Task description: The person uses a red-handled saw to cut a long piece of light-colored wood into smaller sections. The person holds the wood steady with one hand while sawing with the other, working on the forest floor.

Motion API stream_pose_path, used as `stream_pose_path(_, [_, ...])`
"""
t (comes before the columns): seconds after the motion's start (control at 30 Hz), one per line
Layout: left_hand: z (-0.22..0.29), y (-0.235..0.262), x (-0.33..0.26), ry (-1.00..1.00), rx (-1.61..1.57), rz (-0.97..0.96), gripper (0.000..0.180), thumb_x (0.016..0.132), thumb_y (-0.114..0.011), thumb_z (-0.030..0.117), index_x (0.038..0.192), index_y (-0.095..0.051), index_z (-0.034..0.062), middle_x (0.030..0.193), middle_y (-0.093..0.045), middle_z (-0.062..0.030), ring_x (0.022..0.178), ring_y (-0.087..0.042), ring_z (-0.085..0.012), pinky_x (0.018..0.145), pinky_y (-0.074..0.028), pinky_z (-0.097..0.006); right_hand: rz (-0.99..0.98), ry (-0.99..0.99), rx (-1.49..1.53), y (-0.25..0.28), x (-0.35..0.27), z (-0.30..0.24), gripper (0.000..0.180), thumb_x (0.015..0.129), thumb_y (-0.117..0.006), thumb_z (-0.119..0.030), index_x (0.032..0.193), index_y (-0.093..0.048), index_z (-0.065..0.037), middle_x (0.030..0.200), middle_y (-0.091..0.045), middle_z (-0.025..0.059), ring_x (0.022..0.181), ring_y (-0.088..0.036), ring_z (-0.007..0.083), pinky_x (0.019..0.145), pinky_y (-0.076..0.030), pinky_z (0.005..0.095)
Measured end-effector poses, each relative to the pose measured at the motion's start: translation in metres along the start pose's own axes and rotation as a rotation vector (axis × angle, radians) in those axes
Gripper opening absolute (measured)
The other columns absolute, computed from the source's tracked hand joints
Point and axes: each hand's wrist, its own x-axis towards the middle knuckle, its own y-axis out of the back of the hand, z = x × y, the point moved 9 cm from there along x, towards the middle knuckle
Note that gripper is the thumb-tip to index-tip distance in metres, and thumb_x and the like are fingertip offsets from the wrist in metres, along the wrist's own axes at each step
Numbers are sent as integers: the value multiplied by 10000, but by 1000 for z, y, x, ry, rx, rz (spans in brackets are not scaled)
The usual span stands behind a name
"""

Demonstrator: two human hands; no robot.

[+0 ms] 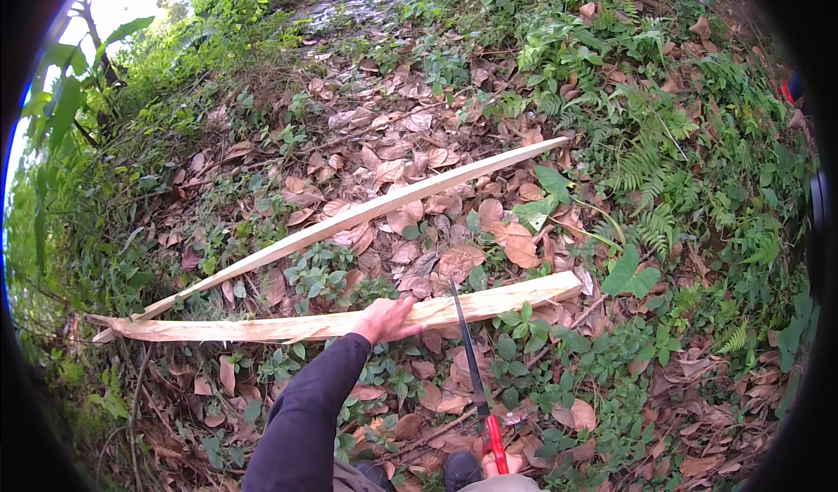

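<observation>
1. The long, pale wooden board [288,329] lies from eight to four o'clock; the left hand [384,320] clasps it near the red-handled, dark-bladed metal saw [473,368], so a slip could cut this hand
2. The right hand [502,464], five o'clock, grips the saw; twisting may jam it
3. The board could rock where it crosses the slim, pale wooden strip [349,219], eight o'clock

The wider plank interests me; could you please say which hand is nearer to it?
Left: the left hand is on the wider plank, while the right hand is apart from it, lower in the picture, holding the red saw handle.
</observation>
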Motion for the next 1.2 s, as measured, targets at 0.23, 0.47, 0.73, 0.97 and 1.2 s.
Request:
stream_pose_path(0.23, [-2,-3,-1,41,-3,-72,681,923,-487,677,1016,-494,3,882,-675,-224,782,-686,-398,689,-542,-487,-15,-129,-8,12,-6,28,218,818,-661,-106,627,-595,-25,483,-488,42,423,-501,141,458,-391,314])
stream_pose_path(0.47, [2,-4,5,34,0,-93,701,912,-503,683,1036,-505,-7,881,-674,-235,788,-678,-417,699,-538,-488,-13,25,-59,2,9,3,204,803,-663,-105,629,-601,-19,490,-512,39,442,-532,135,465,-409,310])
stream_pose_path(0.73, [-2,-9,4,31,11,-56,694,921,-492,675,1068,-516,-3,865,-670,-230,796,-678,-411,717,-535,-494,-12,121,-38,36,-40,47,247,796,-650,-104,577,-564,-31,471,-476,52,397,-503,169,441,-399,323])
stream_pose_path(0.97, [-6,-7,1,2,4,-5,691,920,-487,679,1035,-505,-2,811,-671,-214,769,-682,-396,679,-543,-470,-53,-94,45,-8,23,38,201,834,-641,-74,648,-592,-15,529,-526,39,452,-514,135,471,-397,303])
stream_pose_path(1.2, [-1,-5,4,51,12,-106,681,924,-494,666,1043,-495,-4,880,-671,-231,805,-675,-415,715,-532,-488,-28,-106,44,13,-5,39,202,827,-631,-91,645,-591,-13,532,-533,48,459,-525,144,483,-401,315])
